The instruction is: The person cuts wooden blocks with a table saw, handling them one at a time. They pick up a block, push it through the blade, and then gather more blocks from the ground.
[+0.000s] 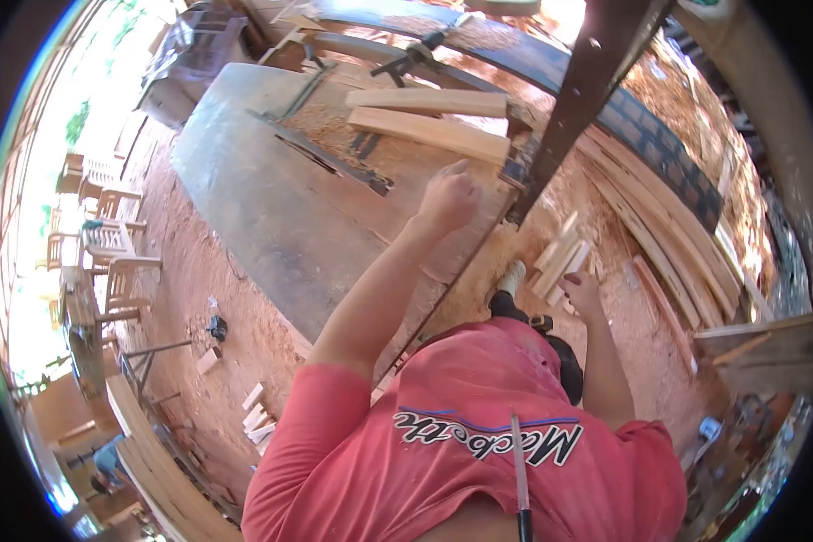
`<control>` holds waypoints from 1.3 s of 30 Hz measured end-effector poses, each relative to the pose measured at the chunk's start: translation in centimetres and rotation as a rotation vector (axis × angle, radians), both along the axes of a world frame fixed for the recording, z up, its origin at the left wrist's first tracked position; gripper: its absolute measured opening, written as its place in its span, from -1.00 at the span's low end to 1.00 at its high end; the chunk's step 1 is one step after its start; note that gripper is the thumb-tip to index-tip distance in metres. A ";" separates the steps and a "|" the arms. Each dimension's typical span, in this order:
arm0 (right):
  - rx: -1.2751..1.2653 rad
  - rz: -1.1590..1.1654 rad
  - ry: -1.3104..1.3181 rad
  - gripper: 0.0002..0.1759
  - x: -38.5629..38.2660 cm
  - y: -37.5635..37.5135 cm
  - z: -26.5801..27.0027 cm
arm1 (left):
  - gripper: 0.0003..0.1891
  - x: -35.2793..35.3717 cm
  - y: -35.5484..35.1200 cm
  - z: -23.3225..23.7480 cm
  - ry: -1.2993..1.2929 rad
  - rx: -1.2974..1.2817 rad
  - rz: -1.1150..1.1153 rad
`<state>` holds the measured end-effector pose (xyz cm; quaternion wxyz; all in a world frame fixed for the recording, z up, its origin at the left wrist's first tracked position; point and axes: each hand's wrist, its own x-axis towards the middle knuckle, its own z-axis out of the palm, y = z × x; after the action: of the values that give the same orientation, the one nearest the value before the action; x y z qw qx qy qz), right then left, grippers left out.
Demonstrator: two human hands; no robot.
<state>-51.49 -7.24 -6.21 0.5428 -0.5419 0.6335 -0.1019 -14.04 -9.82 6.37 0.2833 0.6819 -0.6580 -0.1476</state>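
My left hand [452, 197] is closed above the near right part of a large metal-topped work table [271, 190]. Its palm side is hidden, so whatever it may hold does not show. Just beyond it lie two planed wooden boards [429, 134], apart from the fingers. My right hand [582, 294] hangs beside my body with its fingers curled, and nothing shows in it. Short wood pieces [560, 262] lie on the ground near it. A slim pointed stick with a dark end [520, 479] crosses the front of my red shirt [461, 397].
A slotted metal strip [321, 154] and sawdust lie on the table. A dark metal post [583, 99] rises at its right edge. Long planks [659, 226] are stacked to the right. Plastic chairs [113, 239] and timber [158, 470] stand left; a person [108, 465] bends at lower left.
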 end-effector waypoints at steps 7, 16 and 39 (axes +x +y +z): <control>-0.236 0.145 -0.081 -0.53 0.4 -1.2 3.1 | -0.70 1.9 -11.0 1.5 -0.070 0.007 0.011; -0.096 0.249 0.102 -0.51 -3.1 -1.2 6.0 | -0.52 4.4 -17.1 -1.3 -0.076 0.223 0.041; 0.185 0.494 -0.519 -0.17 21.9 -5.6 18.7 | -0.79 -1.5 9.9 -1.0 -0.082 -0.350 0.004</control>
<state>-29.57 -12.83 12.49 0.7404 -0.5832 0.3312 -0.0442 -15.56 0.11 5.39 0.3709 0.6291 -0.6831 -0.0026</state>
